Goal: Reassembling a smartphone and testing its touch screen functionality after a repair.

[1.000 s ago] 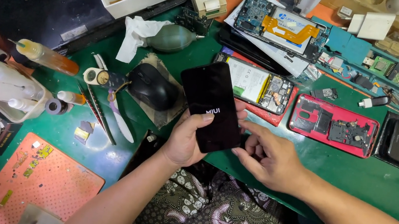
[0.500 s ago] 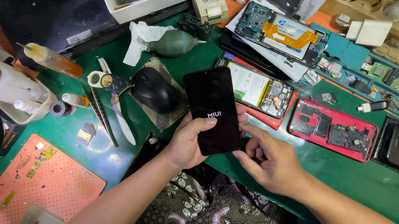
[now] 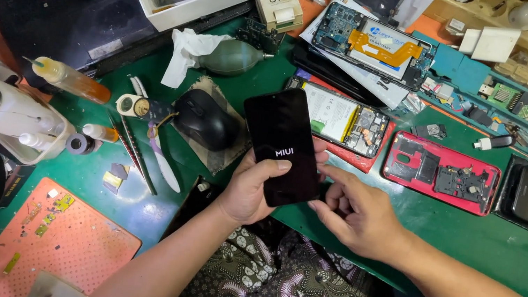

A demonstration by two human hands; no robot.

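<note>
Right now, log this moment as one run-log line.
left hand: holds black phone, thumb on screen | right hand: fingertips at phone's right edge | nearby: black mouse, green mat

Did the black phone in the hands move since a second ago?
No, barely. The black smartphone stays in the left hand, its top corner still between the black computer mouse and the opened phone with a battery.
</note>
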